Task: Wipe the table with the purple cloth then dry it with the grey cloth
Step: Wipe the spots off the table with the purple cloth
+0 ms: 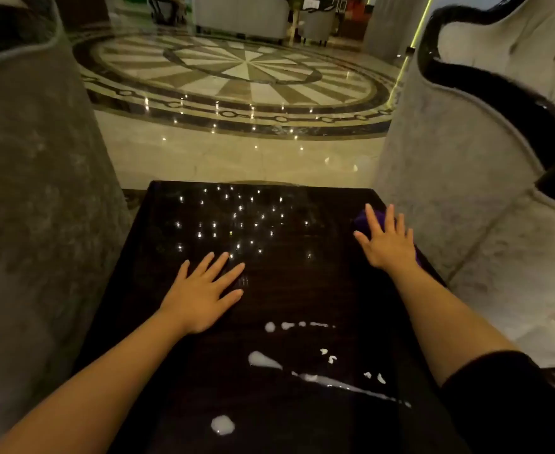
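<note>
Dark glossy rectangular wooden worktop [269, 306] fills the lower centre of the frame, ceiling lights mirrored in its upper half. Small soft purple cloth [363, 218] sits at centre right of the frame, near the worktop's right edge, mostly hidden under the right hand [388, 243]; only a bunched bit shows past the fingertips, plus a sliver by the wrist. Right fingers [390, 218] spread wide and flat, pressing down on the cloth, not curled round it. Left hand [204, 291] lies flat on bare worktop at centre left, fingers [218, 265] also splayed, holding nothing (looks like bracing). White wet blobs and streaks of liquid [264, 359] sit in the lower middle of the frame, well apart from the cloth, not yet wiped.

Handling, as a guess: cloth is light, limp, crumples easily, so palm pressure should drag it better than a pinch; take it over the middle of the bunch. The polished surface looks slick, so the cloth should slide easily, and the liquid may smear. Grey cloth not in view. Pale upholstered armchairs [466, 198] flank both sides.
</note>
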